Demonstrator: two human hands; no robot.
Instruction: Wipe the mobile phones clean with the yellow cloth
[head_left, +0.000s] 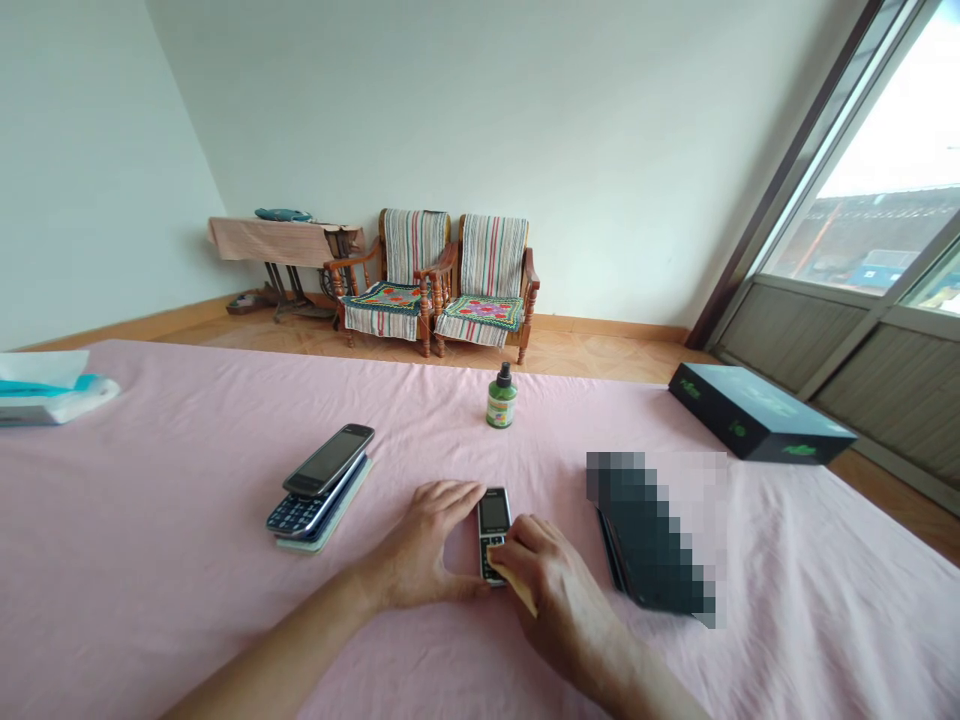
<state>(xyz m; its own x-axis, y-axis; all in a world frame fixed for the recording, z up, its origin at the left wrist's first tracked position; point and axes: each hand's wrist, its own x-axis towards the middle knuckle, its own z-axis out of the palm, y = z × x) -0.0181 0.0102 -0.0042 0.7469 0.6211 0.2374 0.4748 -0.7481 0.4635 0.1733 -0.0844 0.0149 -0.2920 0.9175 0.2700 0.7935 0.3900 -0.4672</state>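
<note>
The phone (494,512) lies flat in the middle of the near part of the pink sheet (187,620), its screen end pointing away from the person. It is a slim bar type, black-faced with silvery edges; the screen is dark grey, and the lower keys are partly covered. The left hand (420,550) grasps it from the left, thumb at the bottom end and fingertips by the top. The right hand (551,580) has its fingers curled tight around a yellowish cloth (519,588), which touches the keypad.

The sheet is softly wrinkled. Beyond the phone stands a green bottle (501,408) with a black top. To the left are a stack (319,490) of phones and a tissue pack (56,403); to the right, a dark pixelated item (652,540) and a black box (757,410).

Two wooden chairs (480,312) with striped covers and a draped table (270,240) stand before a pale wall (585,150). A window (877,230) is at right.
</note>
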